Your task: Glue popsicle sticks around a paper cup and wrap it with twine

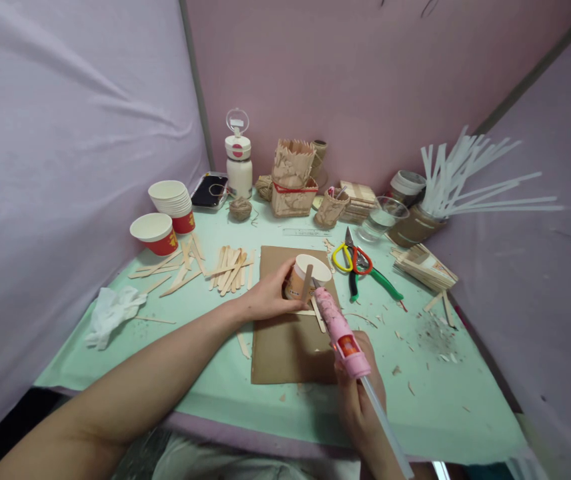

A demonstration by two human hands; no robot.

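Observation:
My left hand (271, 293) is wrapped round the left side of a paper cup (295, 283) over a brown cardboard sheet (285, 353). A wooden stick (307, 281) stands upright against the cup's near side. My right hand (360, 387) grips a pink glue gun (338, 327), with a long clear glue stick (385, 427) coming out of its back. The gun's nozzle points at the cup beside the upright stick. More wooden sticks (318, 315) lie on the cardboard just below the cup.
Loose craft sticks (230, 270) and stacked cups (170, 200) are on the left, with a crumpled tissue (114, 313). Scissors (350, 257) and green-handled pliers (385, 283) lie right of the cardboard. Behind stand a bottle (239, 170), wooden baskets (294, 180) and white strips (458, 177).

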